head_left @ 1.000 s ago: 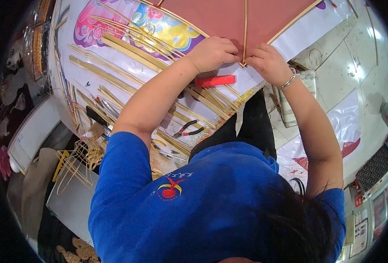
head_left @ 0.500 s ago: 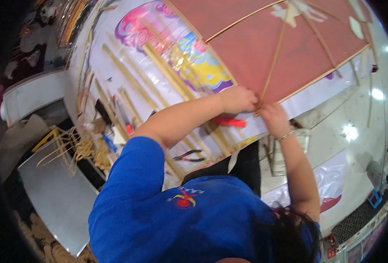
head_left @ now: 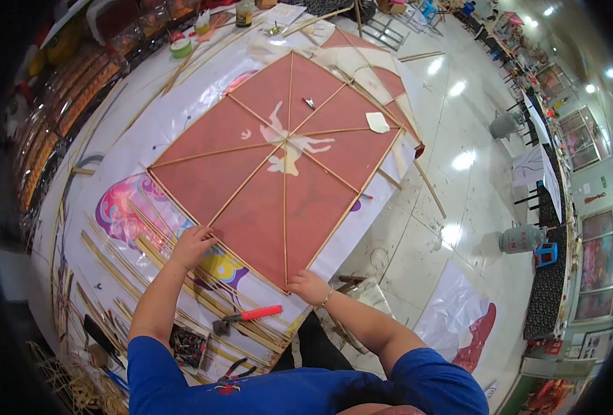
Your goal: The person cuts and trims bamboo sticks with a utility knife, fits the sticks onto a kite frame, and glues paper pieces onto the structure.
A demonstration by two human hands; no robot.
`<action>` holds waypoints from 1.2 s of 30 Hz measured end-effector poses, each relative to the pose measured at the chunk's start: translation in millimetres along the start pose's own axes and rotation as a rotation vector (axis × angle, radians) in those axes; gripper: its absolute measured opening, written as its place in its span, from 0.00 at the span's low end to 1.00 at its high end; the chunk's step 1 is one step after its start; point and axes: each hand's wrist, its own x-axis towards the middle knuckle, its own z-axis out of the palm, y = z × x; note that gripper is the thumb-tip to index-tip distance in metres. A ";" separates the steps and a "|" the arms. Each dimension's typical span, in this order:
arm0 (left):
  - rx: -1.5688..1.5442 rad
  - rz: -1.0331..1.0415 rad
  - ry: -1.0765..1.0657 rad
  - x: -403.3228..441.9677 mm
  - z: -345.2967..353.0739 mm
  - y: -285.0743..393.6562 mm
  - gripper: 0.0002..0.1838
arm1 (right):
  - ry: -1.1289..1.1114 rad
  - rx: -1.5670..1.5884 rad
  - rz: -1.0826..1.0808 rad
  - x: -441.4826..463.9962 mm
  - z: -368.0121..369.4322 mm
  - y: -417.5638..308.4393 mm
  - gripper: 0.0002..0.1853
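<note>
A large reddish-brown kite (head_left: 251,200), sheet stretched on thin bamboo sticks that cross near its middle, lies on the white-covered table. A pale animal figure shows at its centre. My left hand (head_left: 193,247) has its fingers curled over the near-left edge stick, where a diagonal stick meets it. At the nearest corner, my right hand (head_left: 309,286) pinches the frame by the end of another stick. Below my hands, a hammer with a red handle (head_left: 261,312) rests on bamboo strips (head_left: 216,304). Pliers (head_left: 237,371) lie nearer my body.
A small clip (head_left: 308,103) and a white scrap (head_left: 377,122) lie on the kite. A box of small dark pieces (head_left: 189,346) sits at lower left. Green tape (head_left: 180,48) is at the far end. Tiled floor (head_left: 417,228) stretches along the right, with gas cylinders (head_left: 521,239).
My view has risen and now takes in the whole kite. My hands, close together at the corner before, are apart: the left has moved up along the edge, the right stays by the corner.
</note>
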 end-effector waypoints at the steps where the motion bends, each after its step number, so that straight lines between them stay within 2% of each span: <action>1: -0.006 0.011 -0.029 1.6 -0.1 -7.4 0.14 | 0.004 0.007 -0.002 1.3 -1.1 1.8 0.11; 3: -0.025 0.022 -0.099 0.1 7.5 -14.5 0.14 | 0.027 0.002 -0.020 0.4 0.8 -0.1 0.11; 5: -0.043 0.079 -0.075 3.6 13.9 -18.5 0.13 | 0.037 0.007 -0.029 2.0 0.7 3.2 0.11; 8: -0.049 0.113 -0.106 7.5 20.3 -18.5 0.12 | -0.069 -0.047 0.004 4.2 -6.2 -0.2 0.12; 21: 0.006 0.231 -0.231 19.5 25.1 -28.6 0.13 | -0.007 -0.049 -0.023 2.7 -5.5 1.5 0.13; 24: 0.016 0.211 -0.297 21.3 24.3 -28.3 0.13 | 0.020 -0.031 -0.034 2.3 -2.0 4.2 0.13; 29: -0.009 0.180 -0.248 21.1 23.9 -26.1 0.14 | 0.070 0.039 -0.050 -0.3 1.3 6.6 0.12; 30: -0.026 0.178 -0.253 23.2 22.9 -22.4 0.14 | 0.028 0.033 -0.026 -1.4 5.3 9.3 0.11; 32: -0.048 0.003 -0.202 30.9 13.9 5.5 0.16 | 0.038 0.021 -0.037 -2.4 11.0 12.6 0.11; 34: -0.060 0.113 -0.062 37.3 -4.7 42.7 0.19 | -0.009 0.000 -0.037 -1.0 11.7 12.5 0.12; 36: -0.172 0.209 -0.155 33.0 8.4 74.7 0.19 | 0.012 0.036 0.003 -1.0 5.7 8.3 0.13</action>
